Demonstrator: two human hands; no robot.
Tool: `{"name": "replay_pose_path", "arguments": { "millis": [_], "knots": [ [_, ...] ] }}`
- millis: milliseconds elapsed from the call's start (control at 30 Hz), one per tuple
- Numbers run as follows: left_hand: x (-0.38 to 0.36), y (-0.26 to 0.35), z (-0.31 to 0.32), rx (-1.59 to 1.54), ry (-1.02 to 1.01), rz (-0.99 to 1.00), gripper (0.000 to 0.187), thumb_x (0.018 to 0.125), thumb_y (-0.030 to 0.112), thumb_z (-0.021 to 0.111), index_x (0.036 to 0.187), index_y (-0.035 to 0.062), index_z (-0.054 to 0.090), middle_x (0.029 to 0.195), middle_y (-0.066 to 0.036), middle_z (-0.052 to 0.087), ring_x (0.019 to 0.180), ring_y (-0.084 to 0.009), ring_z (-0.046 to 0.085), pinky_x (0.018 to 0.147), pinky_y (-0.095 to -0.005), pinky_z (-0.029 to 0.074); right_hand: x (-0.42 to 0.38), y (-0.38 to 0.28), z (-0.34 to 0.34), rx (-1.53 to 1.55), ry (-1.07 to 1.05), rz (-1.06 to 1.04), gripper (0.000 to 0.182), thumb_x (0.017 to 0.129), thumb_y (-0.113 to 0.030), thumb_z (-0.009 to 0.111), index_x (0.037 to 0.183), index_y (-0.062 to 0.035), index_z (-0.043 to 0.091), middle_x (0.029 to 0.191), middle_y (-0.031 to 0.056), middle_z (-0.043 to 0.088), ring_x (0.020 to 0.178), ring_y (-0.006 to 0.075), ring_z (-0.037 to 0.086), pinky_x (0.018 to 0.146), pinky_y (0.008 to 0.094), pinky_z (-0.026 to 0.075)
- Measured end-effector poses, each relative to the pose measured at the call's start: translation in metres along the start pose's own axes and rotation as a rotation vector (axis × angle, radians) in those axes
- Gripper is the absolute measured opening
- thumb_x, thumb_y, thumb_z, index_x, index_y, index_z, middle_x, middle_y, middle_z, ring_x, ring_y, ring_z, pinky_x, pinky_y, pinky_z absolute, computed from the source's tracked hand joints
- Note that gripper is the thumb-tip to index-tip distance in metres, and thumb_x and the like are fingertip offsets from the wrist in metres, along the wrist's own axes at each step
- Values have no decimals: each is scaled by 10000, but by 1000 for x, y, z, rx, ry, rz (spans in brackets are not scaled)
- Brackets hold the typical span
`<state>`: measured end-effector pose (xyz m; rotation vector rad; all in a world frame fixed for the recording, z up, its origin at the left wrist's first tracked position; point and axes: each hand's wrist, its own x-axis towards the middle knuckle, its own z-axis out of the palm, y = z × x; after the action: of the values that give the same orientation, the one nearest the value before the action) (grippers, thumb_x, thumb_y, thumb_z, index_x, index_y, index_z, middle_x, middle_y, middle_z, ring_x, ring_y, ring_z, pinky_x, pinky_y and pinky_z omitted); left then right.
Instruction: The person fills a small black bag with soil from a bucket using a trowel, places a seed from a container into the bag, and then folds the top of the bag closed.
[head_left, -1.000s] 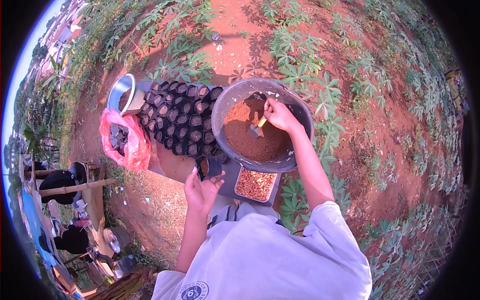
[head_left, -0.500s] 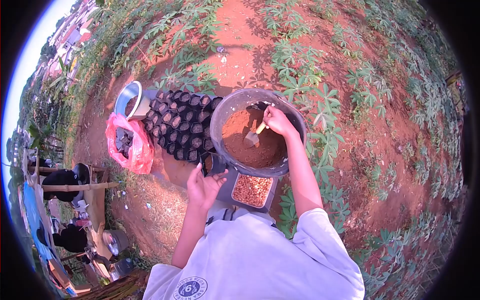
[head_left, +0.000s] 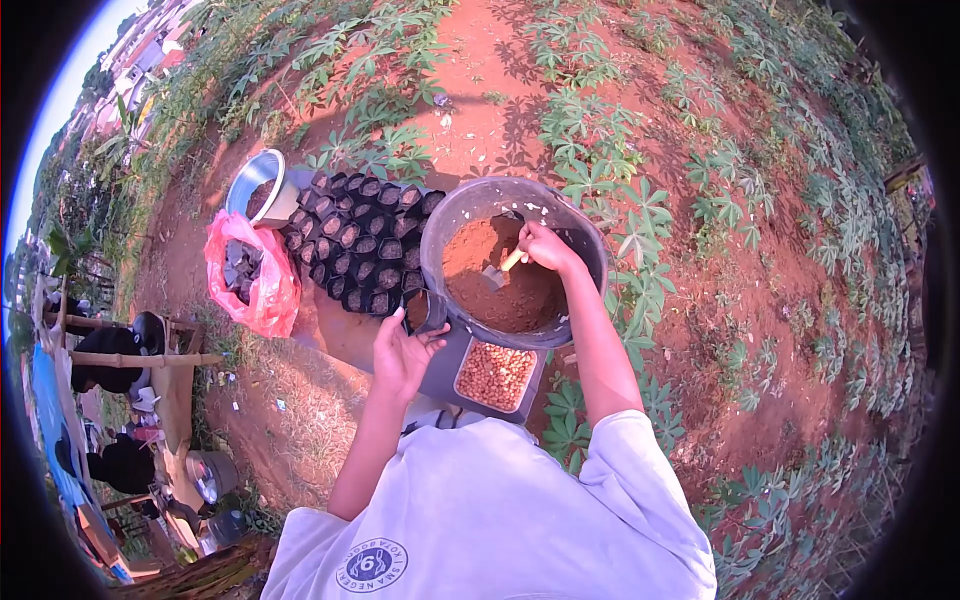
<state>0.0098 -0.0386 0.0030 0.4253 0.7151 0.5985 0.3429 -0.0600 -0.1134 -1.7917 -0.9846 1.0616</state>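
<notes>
My right hand (head_left: pixel 543 246) is closed round the yellowish handle of a small hand trowel (head_left: pixel 494 277). The trowel's metal blade rests at the loose brown soil (head_left: pixel 480 245) in a big dark bucket (head_left: pixel 585 215). My left hand (head_left: pixel 402 358) grips a black plastic planting bag (head_left: pixel 436 312), its mouth tilted up beside the bucket's left rim; some brown soil shows inside it. Close to that hand stand several black planting bags (head_left: pixel 365 245) in tight rows, filled with dark soil. Below the bucket lies a tray of small tan seeds or nuts (head_left: pixel 497 376).
A pink plastic bag (head_left: pixel 275 300) with dark pieces inside and a tipped pale bucket (head_left: pixel 285 205) stand left of the rows. Leafy plants (head_left: pixel 640 225) grow close on the right. At far left is a bamboo structure (head_left: pixel 150 358) with people in dark clothes.
The trowel blade has shifted slightly left and up in the soil with my right hand. My left hand and its bag have risen a little; brown soil now shows in the bag's mouth.
</notes>
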Motion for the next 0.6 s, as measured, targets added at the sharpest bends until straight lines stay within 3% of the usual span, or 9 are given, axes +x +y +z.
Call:
{"name": "replay_pose_path", "arguments": {
  "millis": [167,267,600],
  "knots": [
    [1,3,-6,70,-45,18,455,936,376,494,1270,72,443,1112,-115,633,973,-265,637,775,-367,491,2,5,1,101,-17,120,53,819,-35,536,863,-9,523,724,66,568,609,151,574,570,287,476],
    [-1,7,-15,48,-43,24,462,926,366,511,1290,99,412,1131,-133,612,942,-302,646,764,-378,498,2,7,-1,103,31,124,44,824,-41,540,854,-11,529,702,72,581,583,157,578,556,290,480],
    [-10,19,-32,46,-21,61,459,934,365,491,1296,94,408,1143,-128,615,945,-299,653,768,-378,498,1,8,-10,34,140,101,22,838,-35,535,839,-16,523,713,86,608,604,167,602,564,294,495]
  ]
}}
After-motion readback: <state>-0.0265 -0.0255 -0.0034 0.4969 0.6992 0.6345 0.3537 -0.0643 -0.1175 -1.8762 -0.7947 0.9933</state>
